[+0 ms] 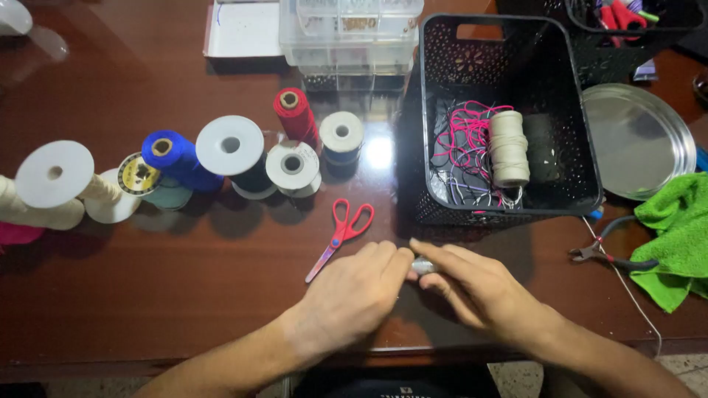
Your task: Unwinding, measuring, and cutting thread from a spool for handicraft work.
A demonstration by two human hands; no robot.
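Both hands meet low on the brown table (147, 295), pinching one small silvery object (423, 266) between them. The left hand (354, 291) is curled around its near end and the right hand (472, 284) grips the other end; what the object is, I cannot tell. Red scissors (341, 236) lie at eleven o'clock from the hands, a black basket (582, 133) at one o'clock, pliers (608, 250) at three

We cannot tell what the small pale object (422, 266) is; our left hand (352, 295) and right hand (479, 287) cover most of it. The second basket (627, 22) and clear boxes (346, 29) run off the top edge, and the green cloth (675, 236) off the right.
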